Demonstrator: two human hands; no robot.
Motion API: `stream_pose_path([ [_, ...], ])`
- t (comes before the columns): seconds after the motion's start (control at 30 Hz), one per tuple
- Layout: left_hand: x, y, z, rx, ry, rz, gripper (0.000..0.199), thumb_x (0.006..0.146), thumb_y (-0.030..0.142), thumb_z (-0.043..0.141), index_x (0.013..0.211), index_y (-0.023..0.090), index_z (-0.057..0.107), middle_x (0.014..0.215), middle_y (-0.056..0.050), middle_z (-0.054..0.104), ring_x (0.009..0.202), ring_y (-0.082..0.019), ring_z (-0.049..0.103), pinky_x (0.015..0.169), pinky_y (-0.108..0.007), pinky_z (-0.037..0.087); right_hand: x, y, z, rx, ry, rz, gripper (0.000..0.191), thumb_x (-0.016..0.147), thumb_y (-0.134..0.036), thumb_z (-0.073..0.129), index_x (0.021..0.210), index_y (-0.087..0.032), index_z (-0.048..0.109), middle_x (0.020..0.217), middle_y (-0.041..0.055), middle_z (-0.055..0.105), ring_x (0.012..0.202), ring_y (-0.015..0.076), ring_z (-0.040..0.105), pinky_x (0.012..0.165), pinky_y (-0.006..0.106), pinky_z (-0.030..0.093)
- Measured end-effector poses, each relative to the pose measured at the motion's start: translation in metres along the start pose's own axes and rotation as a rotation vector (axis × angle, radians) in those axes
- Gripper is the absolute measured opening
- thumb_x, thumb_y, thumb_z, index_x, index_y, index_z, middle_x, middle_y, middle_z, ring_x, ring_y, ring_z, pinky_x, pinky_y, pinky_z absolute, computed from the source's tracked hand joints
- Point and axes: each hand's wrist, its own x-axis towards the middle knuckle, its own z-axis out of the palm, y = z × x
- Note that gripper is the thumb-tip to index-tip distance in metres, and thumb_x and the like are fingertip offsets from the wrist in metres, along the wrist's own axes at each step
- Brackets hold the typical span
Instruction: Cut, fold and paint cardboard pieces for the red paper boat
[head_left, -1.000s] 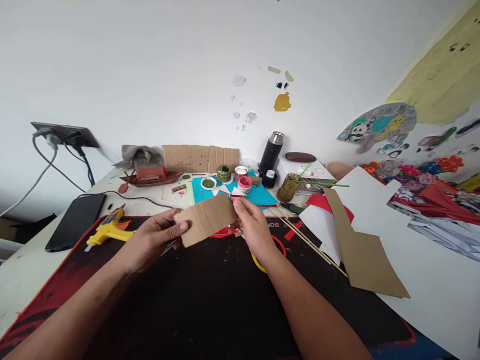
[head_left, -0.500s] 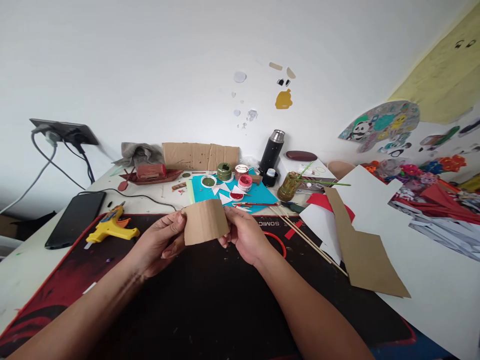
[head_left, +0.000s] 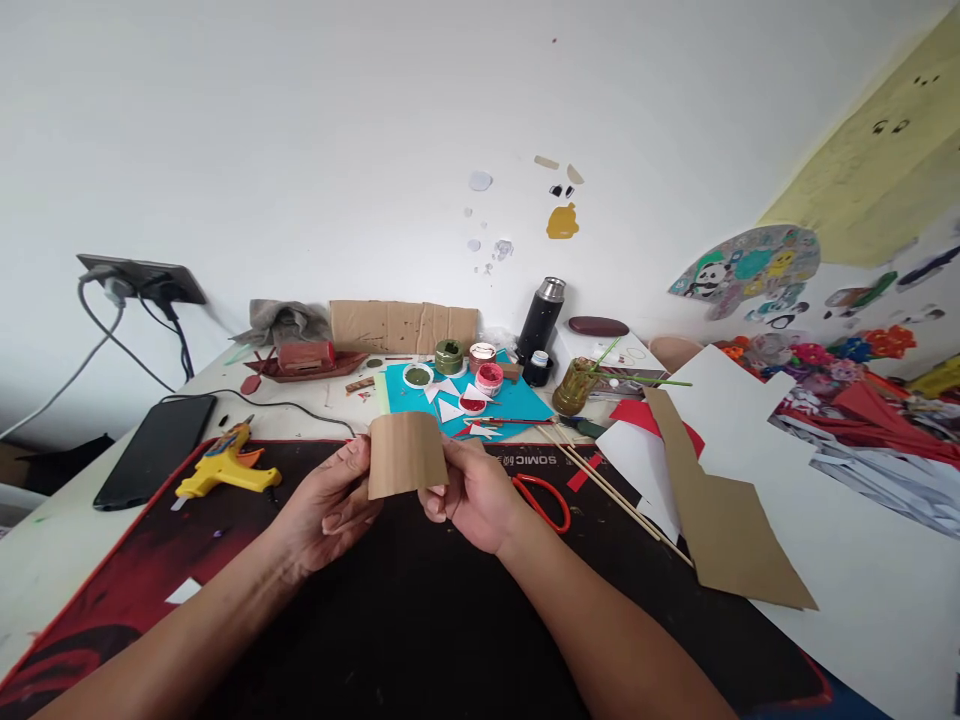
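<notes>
Fingers of the left hand (head_left: 316,512) and right hand (head_left: 480,500) pinch opposite edges of the cardboard (head_left: 407,456) above the mat (head_left: 420,630), seemingly pressing inward to hold its curve; the glue gun (head_left: 225,470) lies left.

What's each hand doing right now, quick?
Left hand: closed on one side edge of the curved cardboard piece.
Right hand: closed on the opposite edge of the same piece.

Mid-frame, a cardboard piece (head_left: 407,456) was between the left hand (head_left: 324,505) and right hand (head_left: 484,500), 3 jars (head_left: 449,362) behind it; at frame left, a glue gun (head_left: 225,472) lay on the mat (head_left: 420,620).
</notes>
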Motion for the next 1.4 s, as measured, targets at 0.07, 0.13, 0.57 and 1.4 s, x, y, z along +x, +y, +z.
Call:
stream_pose_path([
  [0.07,0.000,-0.001,0.001,0.000,0.003,-0.011,0.048,0.075,0.053,0.103,0.081,0.018,0.071,0.037,0.013,0.043,0.030,0.001,0.013,0.033,-0.009,0.025,0.000,0.001,0.000,0.019,-0.025,-0.003,0.050,0.098,-0.063,0.077,0.077,-0.022,0.057,0.057,-0.0062,0.047,0.049,0.0132,0.047,0.048,0.026,0.033],
  [0.13,0.001,-0.003,0.003,0.002,0.030,-0.022,0.051,0.072,0.052,0.105,0.077,0.017,0.068,0.043,0.010,0.051,0.031,0.001,0.021,0.035,-0.010,0.030,0.001,0.002,0.000,0.041,-0.041,-0.001,0.051,0.097,-0.063,0.078,0.075,-0.022,0.056,0.054,-0.0068,0.044,0.048,0.0127,0.044,0.048,0.026,0.032],
  [0.57,0.005,-0.003,0.005,0.024,0.078,0.042,0.052,0.070,0.050,0.106,0.084,0.017,0.069,0.051,0.009,0.054,0.034,0.001,0.029,0.038,-0.012,0.035,-0.001,0.000,0.004,0.097,-0.058,-0.017,0.056,0.094,-0.059,0.082,0.066,-0.023,0.049,0.045,-0.0120,0.029,0.040,0.0077,0.026,0.046,0.025,0.019],
  [1.4,-0.005,0.050,-0.011,0.917,0.286,-0.018,0.080,0.068,0.087,0.088,0.103,0.016,0.072,0.059,0.010,0.048,0.048,-0.007,0.033,0.043,-0.019,0.024,0.001,0.002,-0.010,-0.578,0.159,-0.212,0.050,0.099,-0.072,0.069,0.088,-0.024,0.059,0.049,-0.0090,0.055,0.040,0.0116,0.055,0.043,0.022,0.037],
])
